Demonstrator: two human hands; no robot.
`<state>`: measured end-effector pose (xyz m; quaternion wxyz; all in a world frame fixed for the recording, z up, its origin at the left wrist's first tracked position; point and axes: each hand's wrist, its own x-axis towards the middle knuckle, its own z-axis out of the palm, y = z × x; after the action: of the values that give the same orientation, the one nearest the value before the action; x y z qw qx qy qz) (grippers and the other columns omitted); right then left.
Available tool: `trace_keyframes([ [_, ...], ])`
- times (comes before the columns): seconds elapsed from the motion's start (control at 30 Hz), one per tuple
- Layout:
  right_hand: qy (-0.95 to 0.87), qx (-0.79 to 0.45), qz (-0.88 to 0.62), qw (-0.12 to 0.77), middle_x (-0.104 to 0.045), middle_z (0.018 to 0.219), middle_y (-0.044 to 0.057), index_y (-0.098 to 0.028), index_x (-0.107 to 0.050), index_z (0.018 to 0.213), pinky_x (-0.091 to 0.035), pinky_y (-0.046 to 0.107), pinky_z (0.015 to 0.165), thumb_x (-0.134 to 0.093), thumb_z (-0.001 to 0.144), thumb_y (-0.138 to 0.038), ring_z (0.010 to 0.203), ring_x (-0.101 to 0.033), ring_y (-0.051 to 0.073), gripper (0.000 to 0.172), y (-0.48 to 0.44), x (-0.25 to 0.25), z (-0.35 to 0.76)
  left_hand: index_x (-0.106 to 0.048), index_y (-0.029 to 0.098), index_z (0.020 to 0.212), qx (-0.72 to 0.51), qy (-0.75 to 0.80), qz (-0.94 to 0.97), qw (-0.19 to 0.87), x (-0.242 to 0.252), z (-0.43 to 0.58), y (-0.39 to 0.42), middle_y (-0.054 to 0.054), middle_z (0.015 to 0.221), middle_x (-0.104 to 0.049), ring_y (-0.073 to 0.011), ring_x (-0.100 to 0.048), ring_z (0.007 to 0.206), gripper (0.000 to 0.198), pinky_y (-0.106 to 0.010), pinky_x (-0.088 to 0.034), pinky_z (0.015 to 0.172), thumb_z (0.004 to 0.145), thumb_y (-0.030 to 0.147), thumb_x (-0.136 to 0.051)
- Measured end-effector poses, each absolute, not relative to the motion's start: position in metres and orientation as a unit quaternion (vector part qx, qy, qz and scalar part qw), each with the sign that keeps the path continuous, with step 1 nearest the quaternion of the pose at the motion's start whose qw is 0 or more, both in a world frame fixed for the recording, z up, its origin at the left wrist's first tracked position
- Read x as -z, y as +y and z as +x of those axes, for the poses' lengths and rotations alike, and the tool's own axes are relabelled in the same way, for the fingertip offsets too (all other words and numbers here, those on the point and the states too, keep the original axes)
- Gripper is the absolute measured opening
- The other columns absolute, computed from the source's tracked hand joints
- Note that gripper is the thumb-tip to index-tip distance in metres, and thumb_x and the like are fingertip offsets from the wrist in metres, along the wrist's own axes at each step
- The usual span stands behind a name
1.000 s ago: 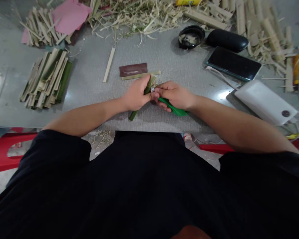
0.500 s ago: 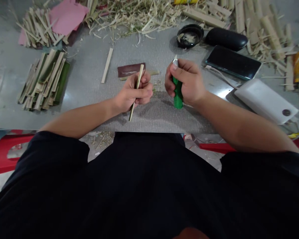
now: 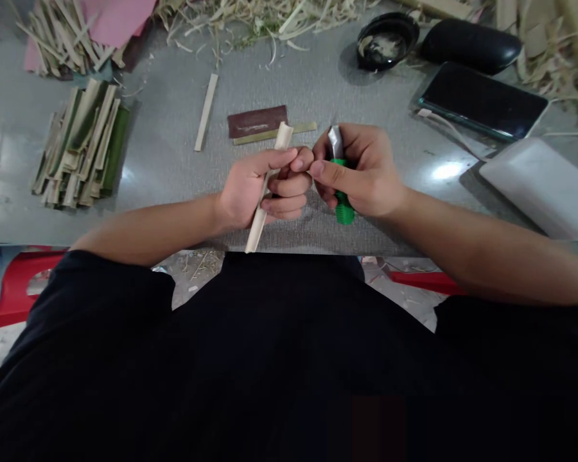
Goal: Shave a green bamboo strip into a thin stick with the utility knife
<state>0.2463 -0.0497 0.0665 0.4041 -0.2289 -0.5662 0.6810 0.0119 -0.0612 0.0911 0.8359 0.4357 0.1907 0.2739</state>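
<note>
My left hand [image 3: 274, 183] is closed around a pale bamboo strip [image 3: 256, 230], which slants with its hollow inner face turned up. My right hand [image 3: 361, 170] grips a green-handled utility knife [image 3: 345, 208], its metal head [image 3: 336, 141] pointing away from me. The fingertips of both hands meet, or nearly so, between the strip and the knife. Just beyond them a brown piece of sandpaper [image 3: 257, 120] lies on the table, with a thin bamboo strip [image 3: 301, 127] along its near edge. Another single pale strip [image 3: 205, 112] rests farther left.
Bundled bamboo pieces [image 3: 79, 144] lie at left, with thin sticks [image 3: 60, 38] and pink paper [image 3: 118, 19] behind. Shavings [image 3: 250, 19] cover the far side. At right are a black bowl [image 3: 388, 42], a black case [image 3: 471, 45], a phone [image 3: 481, 99] and a white power bank [image 3: 542, 186].
My hands have come together, fingertips close. The bamboo strip has turned in my left hand to show its pale hollow face. The knife has tilted slightly, and the view has shifted.
</note>
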Motion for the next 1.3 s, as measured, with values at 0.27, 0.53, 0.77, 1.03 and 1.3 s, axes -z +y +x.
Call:
trace_keyframes([
  [0.27, -0.600, -0.640, -0.266, 0.400, -0.069, 0.075, -0.002, -0.028, -0.065, 0.093, -0.044, 0.029, 0.043, -0.116, 0.104, -0.059, 0.056, -0.061, 0.014, 0.061, -0.059, -0.076, 0.246, -0.042, 0.026, 0.087, -0.254, 0.226, 0.412, 0.845, -0.089, 0.012, -0.064, 0.008, 0.069, -0.019, -0.0079, -0.019, 0.044, 0.046, -0.020, -0.035, 0.047, 0.132, 0.034, -0.037],
  [0.53, -0.570, -0.671, -0.266, 0.392, -0.063, 0.073, -0.003, -0.028, -0.063, 0.093, -0.043, 0.030, 0.041, -0.116, 0.104, -0.048, 0.055, -0.061, 0.016, 0.058, -0.060, -0.072, 0.244, -0.046, 0.025, 0.086, -0.252, 0.199, 0.400, 0.859, -0.089, 0.015, -0.067, 0.010, 0.066, -0.022, -0.0067, -0.021, 0.043, 0.049, -0.016, -0.040, 0.048, 0.133, 0.026, -0.031],
  [0.77, -0.555, -0.657, -0.258, 0.440, -0.064, 0.064, -0.003, -0.027, -0.064, 0.078, -0.036, 0.031, 0.037, -0.126, 0.084, -0.061, 0.044, -0.055, 0.015, 0.071, -0.059, -0.073, 0.233, -0.052, 0.023, 0.089, -0.276, 0.130, 0.405, 0.862, -0.087, 0.018, -0.070, 0.013, 0.067, -0.023, -0.0050, -0.020, 0.045, 0.050, -0.013, -0.043, 0.052, 0.132, 0.017, -0.028],
  [1.03, -0.566, -0.654, -0.248, 0.436, -0.061, 0.061, -0.003, -0.028, -0.063, 0.076, -0.036, 0.032, 0.038, -0.125, 0.087, -0.062, 0.044, -0.055, 0.015, 0.072, -0.060, -0.073, 0.232, -0.057, 0.023, 0.094, -0.286, 0.125, 0.410, 0.857, -0.083, 0.020, -0.072, 0.014, 0.067, -0.026, -0.0049, -0.016, 0.043, 0.042, -0.014, -0.037, 0.047, 0.133, 0.025, -0.041],
  [1.3, -0.579, -0.638, -0.264, 0.433, -0.057, 0.058, -0.004, -0.029, -0.059, 0.078, -0.035, 0.034, 0.039, -0.124, 0.084, -0.065, 0.043, -0.052, 0.016, 0.075, -0.063, -0.076, 0.232, -0.056, 0.024, 0.094, -0.304, 0.094, 0.417, 0.852, -0.077, 0.024, -0.075, 0.017, 0.066, -0.025, -0.0029, -0.014, 0.043, 0.041, -0.014, -0.031, 0.047, 0.131, 0.041, -0.064],
])
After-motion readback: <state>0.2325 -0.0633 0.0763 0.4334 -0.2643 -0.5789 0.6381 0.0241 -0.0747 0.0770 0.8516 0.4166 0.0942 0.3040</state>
